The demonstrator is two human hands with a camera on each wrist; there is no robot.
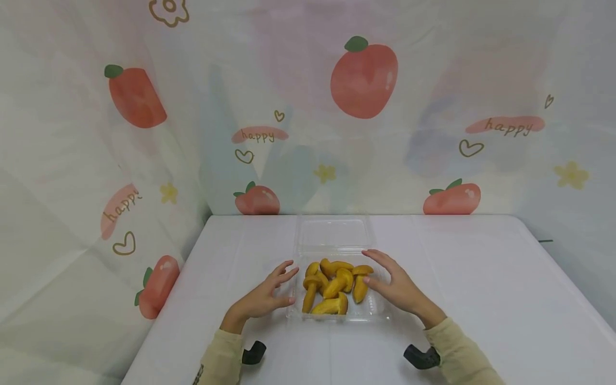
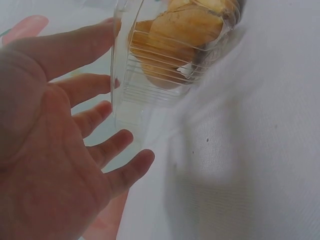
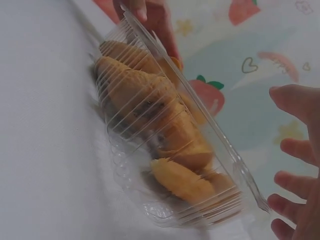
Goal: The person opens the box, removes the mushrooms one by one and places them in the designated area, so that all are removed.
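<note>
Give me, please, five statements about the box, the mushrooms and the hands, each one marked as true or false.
1. Yellow mushrooms lie in the clear box. True.
2. The lid of the box is closed. False: the lid is open, folded back.
3. The left hand grips a mushroom. False: the left hand holds nothing.
4. The right hand is empty. True.
5. The two hands are on the same side of the box. False: they are on opposite sides.
</note>
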